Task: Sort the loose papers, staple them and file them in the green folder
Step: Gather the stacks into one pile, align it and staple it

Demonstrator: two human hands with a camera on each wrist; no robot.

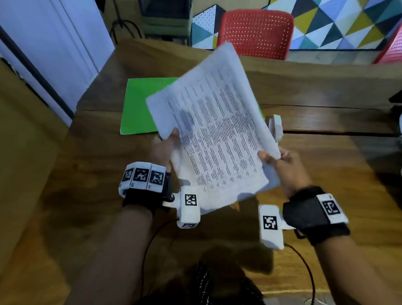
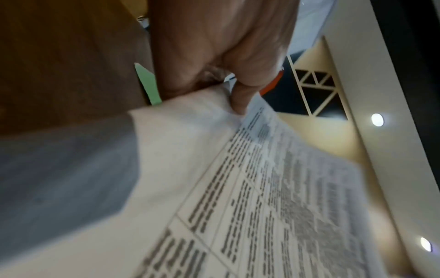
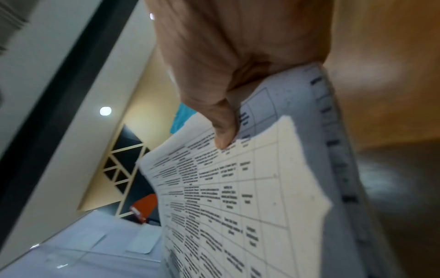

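Papers held up over the desk

Here both hands lift the printed papers (image 1: 215, 127) above the wooden desk (image 1: 332, 157). The left hand (image 1: 165, 146) pinches their left edge, the right hand (image 1: 284, 164) their right edge. Behind the papers lies the green folder (image 1: 140, 104), flat; a white stapler (image 1: 276, 126) peeks out beside them.
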